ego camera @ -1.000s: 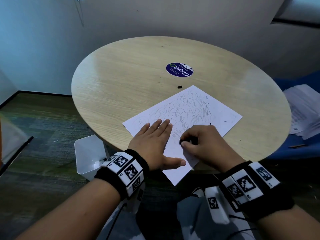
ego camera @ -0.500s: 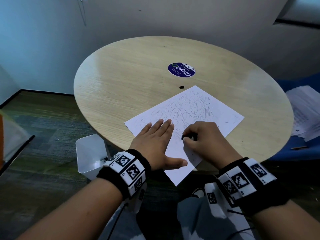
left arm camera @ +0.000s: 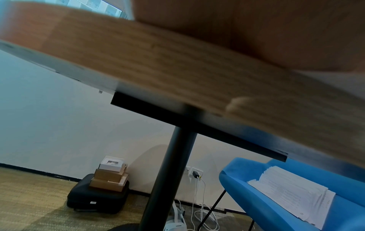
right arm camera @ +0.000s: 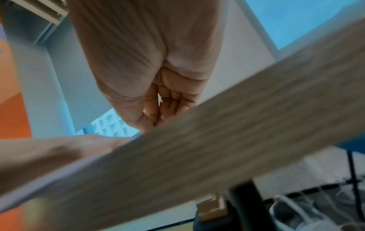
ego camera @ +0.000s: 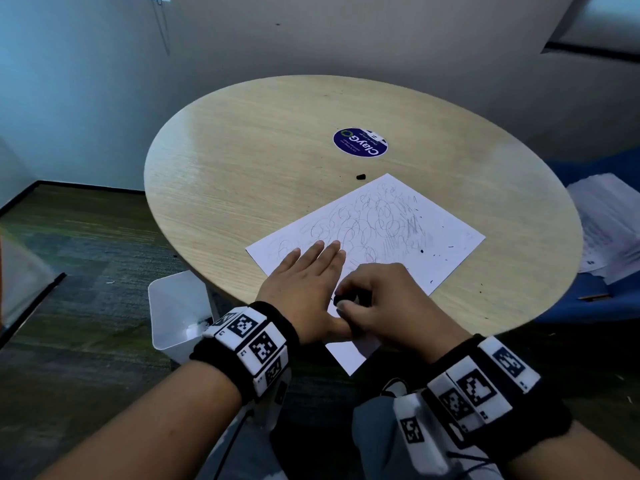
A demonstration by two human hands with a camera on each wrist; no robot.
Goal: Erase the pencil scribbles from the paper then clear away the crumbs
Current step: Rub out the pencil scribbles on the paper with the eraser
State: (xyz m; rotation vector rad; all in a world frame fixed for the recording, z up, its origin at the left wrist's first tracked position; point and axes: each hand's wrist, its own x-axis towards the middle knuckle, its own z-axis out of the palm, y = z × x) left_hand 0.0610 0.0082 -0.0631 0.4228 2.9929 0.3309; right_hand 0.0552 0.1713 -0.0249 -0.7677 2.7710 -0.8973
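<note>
A white sheet of paper (ego camera: 436,237) covered in pencil scribbles (ego camera: 374,223) lies on the round wooden table (ego camera: 259,161), its near corner overhanging the edge. My left hand (ego camera: 308,282) lies flat on the sheet's near left part, fingers straight. Just right of it, my right hand (ego camera: 377,303) pinches a small black eraser (ego camera: 344,299) against the paper close to the table's front edge. Dark crumbs (ego camera: 421,251) dot the sheet's right side. In the right wrist view the palm (right arm camera: 138,54) shows above the blurred table edge (right arm camera: 237,140); the eraser is hidden there.
A small black piece (ego camera: 361,176) lies on the table beyond the sheet, near a round blue sticker (ego camera: 360,142). A white bin (ego camera: 176,313) stands on the floor at the left. A blue chair (left arm camera: 276,211) at the right carries a stack of papers (left arm camera: 292,192).
My right hand has slid the eraser back towards me and leftward, down to the sheet's near part beside my left thumb. My left hand has stayed flat on the paper.
</note>
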